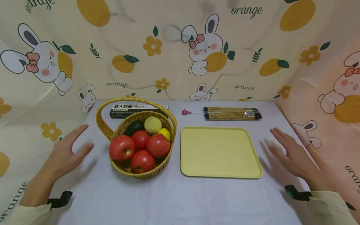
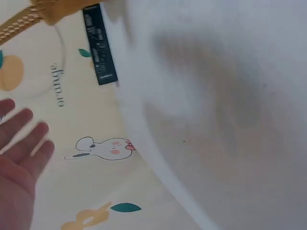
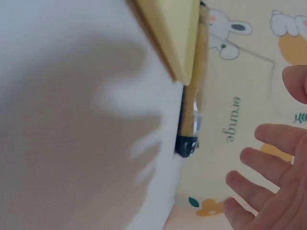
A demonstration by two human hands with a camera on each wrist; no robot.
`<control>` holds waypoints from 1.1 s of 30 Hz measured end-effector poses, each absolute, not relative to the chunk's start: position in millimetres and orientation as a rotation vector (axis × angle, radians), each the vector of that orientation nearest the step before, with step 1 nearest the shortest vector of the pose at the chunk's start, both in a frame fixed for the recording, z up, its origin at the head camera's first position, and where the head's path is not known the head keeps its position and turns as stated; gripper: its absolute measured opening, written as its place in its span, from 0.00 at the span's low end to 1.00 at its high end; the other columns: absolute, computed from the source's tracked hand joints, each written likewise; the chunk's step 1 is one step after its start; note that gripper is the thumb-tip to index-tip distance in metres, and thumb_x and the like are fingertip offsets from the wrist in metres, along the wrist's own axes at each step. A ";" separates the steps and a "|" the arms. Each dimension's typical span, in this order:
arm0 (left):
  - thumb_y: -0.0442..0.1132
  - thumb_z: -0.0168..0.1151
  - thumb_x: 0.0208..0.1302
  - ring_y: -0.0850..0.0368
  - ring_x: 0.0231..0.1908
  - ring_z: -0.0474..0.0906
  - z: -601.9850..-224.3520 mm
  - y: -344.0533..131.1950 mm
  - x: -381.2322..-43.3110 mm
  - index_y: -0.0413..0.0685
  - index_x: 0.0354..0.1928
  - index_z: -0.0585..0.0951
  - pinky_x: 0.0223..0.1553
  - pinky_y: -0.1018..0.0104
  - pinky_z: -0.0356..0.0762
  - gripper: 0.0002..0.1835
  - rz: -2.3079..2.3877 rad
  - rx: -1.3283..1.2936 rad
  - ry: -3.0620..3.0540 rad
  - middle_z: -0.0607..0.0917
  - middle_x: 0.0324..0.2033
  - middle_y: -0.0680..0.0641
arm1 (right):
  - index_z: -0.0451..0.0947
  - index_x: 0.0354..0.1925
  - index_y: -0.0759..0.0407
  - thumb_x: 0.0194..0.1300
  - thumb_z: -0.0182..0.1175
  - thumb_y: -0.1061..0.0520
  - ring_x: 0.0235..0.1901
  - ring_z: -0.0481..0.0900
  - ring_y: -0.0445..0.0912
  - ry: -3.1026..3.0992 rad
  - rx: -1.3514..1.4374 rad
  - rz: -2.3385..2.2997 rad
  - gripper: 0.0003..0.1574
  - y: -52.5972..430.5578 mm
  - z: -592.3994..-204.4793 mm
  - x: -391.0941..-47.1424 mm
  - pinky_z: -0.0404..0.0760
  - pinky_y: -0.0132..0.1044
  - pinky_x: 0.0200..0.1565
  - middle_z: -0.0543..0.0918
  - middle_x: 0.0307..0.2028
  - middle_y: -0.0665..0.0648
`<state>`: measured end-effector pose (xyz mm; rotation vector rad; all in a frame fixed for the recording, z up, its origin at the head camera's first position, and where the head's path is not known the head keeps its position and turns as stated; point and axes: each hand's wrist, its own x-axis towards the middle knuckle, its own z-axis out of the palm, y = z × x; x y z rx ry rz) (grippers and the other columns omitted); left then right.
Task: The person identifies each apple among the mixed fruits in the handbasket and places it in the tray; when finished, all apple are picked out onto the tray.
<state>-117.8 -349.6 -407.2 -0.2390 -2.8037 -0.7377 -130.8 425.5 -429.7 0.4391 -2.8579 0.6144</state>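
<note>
My left hand (image 1: 66,153) is held over the table's left side, fingers extended and nothing in it. Nearest to it stands a wicker basket (image 1: 137,175) with a tall handle. Red apples (image 1: 122,148), a pale yellow-green round fruit (image 1: 153,125), a dark green fruit (image 1: 134,128) and a small yellow fruit (image 1: 164,134) fill the basket. On the other side, my right hand (image 1: 292,153) hovers with straight fingers, also holding nothing. Just left of it lies a flat yellow tray (image 1: 220,153). In the right wrist view the right hand (image 3: 278,177) shows spread fingers.
Behind the basket is a black pasta box (image 1: 121,113). A wrapped lollipop (image 1: 185,112) lies at the back middle, and a pack of dry noodles (image 1: 232,113) sits behind the tray. Patterned cloth walls (image 1: 174,68) enclose the white table (image 1: 180,200) at the back and sides.
</note>
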 end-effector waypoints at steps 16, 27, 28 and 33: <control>0.25 0.80 0.59 0.74 0.67 0.78 -378.6 -302.8 -84.6 0.53 0.75 0.80 0.64 0.88 0.69 0.41 -1.202 -0.482 -2.561 0.85 0.68 0.58 | 0.65 0.84 0.52 0.84 0.60 0.51 0.79 0.64 0.72 -2.935 0.384 0.804 0.37 414.8 -433.2 -142.8 0.61 0.70 0.80 0.69 0.80 0.70; 0.33 0.85 0.56 0.76 0.72 0.73 -383.0 -275.9 -104.2 0.60 0.75 0.80 0.64 0.84 0.70 0.43 -1.053 -0.726 -2.646 0.84 0.70 0.52 | 0.57 0.87 0.56 0.87 0.51 0.39 0.79 0.58 0.79 -3.202 0.231 0.871 0.43 400.0 -440.5 -171.6 0.65 0.83 0.69 0.61 0.83 0.74; 0.34 0.85 0.57 0.73 0.72 0.74 -384.0 -274.5 -105.8 0.60 0.74 0.81 0.64 0.83 0.71 0.42 -1.032 -0.731 -2.657 0.84 0.70 0.52 | 0.57 0.87 0.57 0.88 0.51 0.39 0.79 0.58 0.79 -3.214 0.231 0.872 0.43 399.1 -440.6 -173.5 0.65 0.83 0.69 0.61 0.83 0.74; 0.38 0.86 0.58 0.49 0.72 0.79 -391.1 -271.2 -111.8 0.60 0.75 0.79 0.64 0.80 0.72 0.42 -0.923 -0.725 -2.725 0.83 0.72 0.49 | 0.58 0.86 0.60 0.87 0.52 0.40 0.79 0.60 0.77 -3.234 0.275 0.881 0.43 395.4 -442.2 -185.0 0.65 0.80 0.72 0.63 0.82 0.73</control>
